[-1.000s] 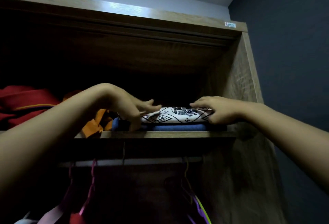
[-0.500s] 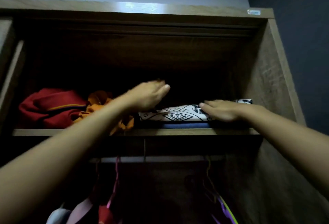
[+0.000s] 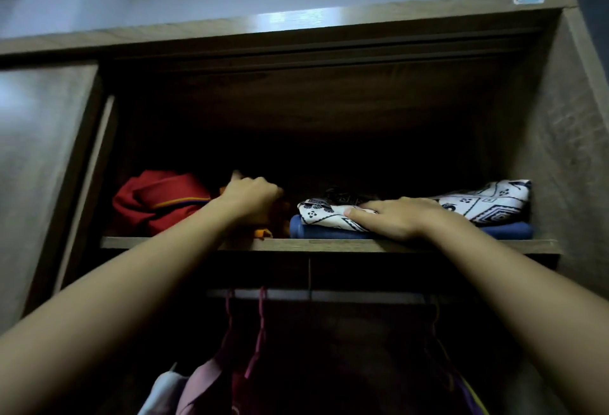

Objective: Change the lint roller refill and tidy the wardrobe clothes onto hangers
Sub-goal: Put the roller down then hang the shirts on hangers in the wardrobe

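1. Orange garment point(image 3: 263, 233) is what the next move hinges on, I reckon. It sits right under the left hand point(image 3: 253, 198), wedged between the red garment point(image 3: 158, 200) on its left and the folded stack on its right, near the front edge of the shelf point(image 3: 329, 245).
2. Left hand's fingers are curled down into the orange cloth, so it looks like a grab, though the fingertips are hidden. It's clearly the nearer hand.
3. Right hand point(image 3: 400, 216) lies flat with straight fingers, pressing on the patterned cloth point(image 3: 487, 203), not gripping anything. That cloth tops a blue garment point(image 3: 329, 233). My guess is it's steadying the stack.
4. No real long axis on the orange one, since it's just a crumpled lump with a corner poking out at the shelf edge. Pulling it toward the person and down seems the way out.
5. Looks soft and bunched, mostly in shadow, so I can't make out what kind of garment it is.
6. Rail point(image 3: 329, 296) with hangers point(image 3: 260, 332) is directly below the shelf.
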Demonstrator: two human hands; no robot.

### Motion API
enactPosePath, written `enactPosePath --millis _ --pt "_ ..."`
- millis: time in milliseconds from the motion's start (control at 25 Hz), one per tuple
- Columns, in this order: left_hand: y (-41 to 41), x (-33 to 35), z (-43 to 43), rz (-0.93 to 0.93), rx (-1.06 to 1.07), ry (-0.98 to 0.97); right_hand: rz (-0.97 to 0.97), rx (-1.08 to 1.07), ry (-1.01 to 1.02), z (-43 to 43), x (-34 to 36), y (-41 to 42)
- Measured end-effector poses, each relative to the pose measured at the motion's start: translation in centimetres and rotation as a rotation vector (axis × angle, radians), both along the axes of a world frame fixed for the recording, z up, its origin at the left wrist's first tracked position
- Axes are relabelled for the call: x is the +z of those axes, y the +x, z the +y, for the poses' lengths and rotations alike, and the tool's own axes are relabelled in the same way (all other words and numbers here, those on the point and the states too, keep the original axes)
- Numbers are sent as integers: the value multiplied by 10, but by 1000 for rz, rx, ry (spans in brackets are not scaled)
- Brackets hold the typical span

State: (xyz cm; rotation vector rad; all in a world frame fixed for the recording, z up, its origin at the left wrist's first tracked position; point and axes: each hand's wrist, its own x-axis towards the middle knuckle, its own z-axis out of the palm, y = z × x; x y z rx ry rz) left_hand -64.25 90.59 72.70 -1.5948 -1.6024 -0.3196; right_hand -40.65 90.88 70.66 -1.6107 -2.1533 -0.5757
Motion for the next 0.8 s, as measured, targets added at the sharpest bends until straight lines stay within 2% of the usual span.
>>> enactPosePath --millis 120,240,320,440,560,680,800 --pt "2 17 -8 -40 -58 152 -11 -2 5 -4 -1 -1" --pt "-3 38 -19 -158 -220 487 -14 -12 17 -4 -2 0" --pt "-7 46 -26 -208 -351 630 -11 -17 37 -4 -3 -1" --pt "-12 45 -37 5 -460 691 -14 -22 70 -4 -4 -1" --pt "-23 41 -52 205 -509 873 -35 -34 106 -1 -7 1" --pt "-32 38 -81 263 -512 1070 -19 10 220 3 -13 4" --pt "-37 28 -106 264 -570 1092 135 208 479 -8 -32 5"
